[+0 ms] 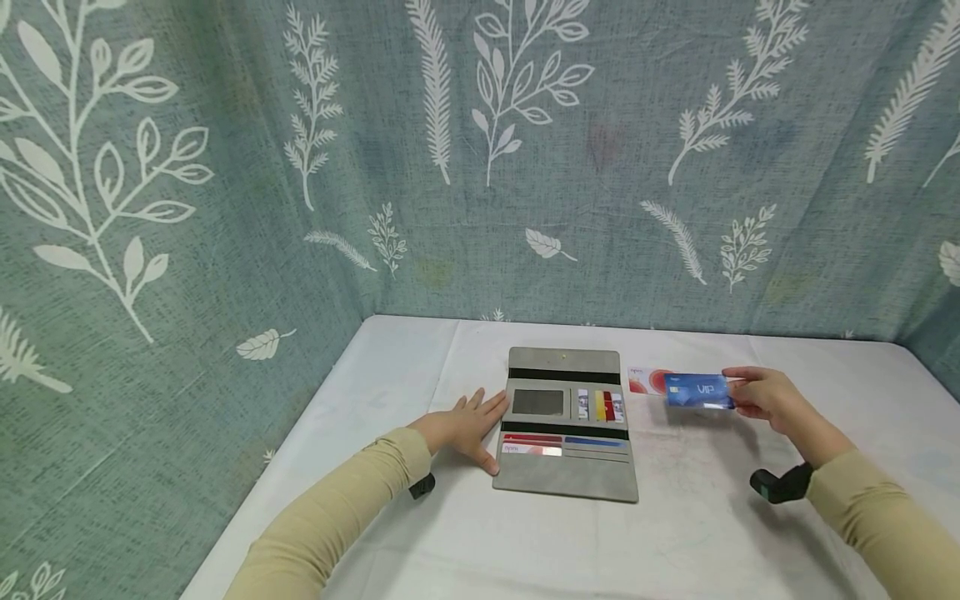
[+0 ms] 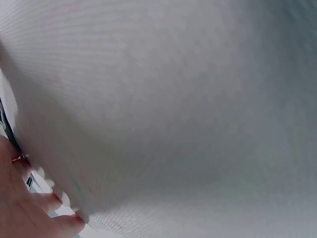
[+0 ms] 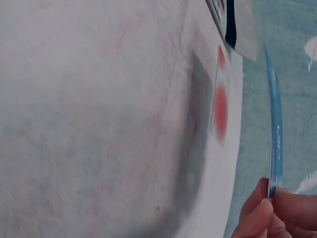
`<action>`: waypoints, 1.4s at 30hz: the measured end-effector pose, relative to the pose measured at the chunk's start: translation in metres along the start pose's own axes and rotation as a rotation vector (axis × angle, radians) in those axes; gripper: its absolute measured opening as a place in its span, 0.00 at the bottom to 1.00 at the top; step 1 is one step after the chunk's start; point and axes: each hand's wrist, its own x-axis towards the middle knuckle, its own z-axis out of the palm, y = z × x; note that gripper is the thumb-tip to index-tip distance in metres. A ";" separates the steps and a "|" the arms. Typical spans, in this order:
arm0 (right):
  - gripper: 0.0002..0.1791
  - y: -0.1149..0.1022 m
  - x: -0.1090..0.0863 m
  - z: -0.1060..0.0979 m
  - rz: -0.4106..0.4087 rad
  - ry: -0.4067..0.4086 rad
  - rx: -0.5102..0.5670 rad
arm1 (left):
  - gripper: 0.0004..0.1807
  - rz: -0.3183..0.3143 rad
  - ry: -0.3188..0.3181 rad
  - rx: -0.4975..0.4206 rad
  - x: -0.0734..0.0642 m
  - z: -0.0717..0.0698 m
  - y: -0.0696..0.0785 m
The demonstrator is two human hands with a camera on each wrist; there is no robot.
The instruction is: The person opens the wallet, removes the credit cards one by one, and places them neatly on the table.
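Note:
A grey card wallet (image 1: 566, 483) lies unfolded on the white table, several cards tucked in its slots. My left hand (image 1: 468, 427) rests flat with fingers spread along the wallet's left edge; in the left wrist view its fingers (image 2: 44, 201) show only at the lower left corner. To the wallet's right, my right hand (image 1: 772, 398) pinches a blue VIP card (image 1: 697, 390) by its right end. The right wrist view shows this card (image 3: 275, 129) edge-on, raised off the table. Beneath and left of it lies a white card with red circles (image 1: 647, 380), partly covered by the blue one.
A white cloth (image 1: 555, 550) covers the table. Blue-green curtains with white leaf prints (image 1: 480, 192) hang behind it and along the left side. Dark wrist camera mounts (image 1: 780, 485) sit by both wrists, under beige sleeves (image 1: 885, 517).

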 end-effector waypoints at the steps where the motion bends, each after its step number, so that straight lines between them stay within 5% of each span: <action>1: 0.30 0.000 0.001 -0.002 0.004 0.009 0.002 | 0.63 0.000 0.000 -0.001 0.000 0.000 0.000; 29: 0.30 0.016 0.039 -0.014 0.121 0.227 0.075 | 0.63 0.004 0.000 -0.014 -0.002 0.000 0.001; 42: 0.29 0.023 0.049 -0.006 0.131 0.248 -0.096 | 0.64 0.003 0.001 -0.003 0.002 0.001 -0.001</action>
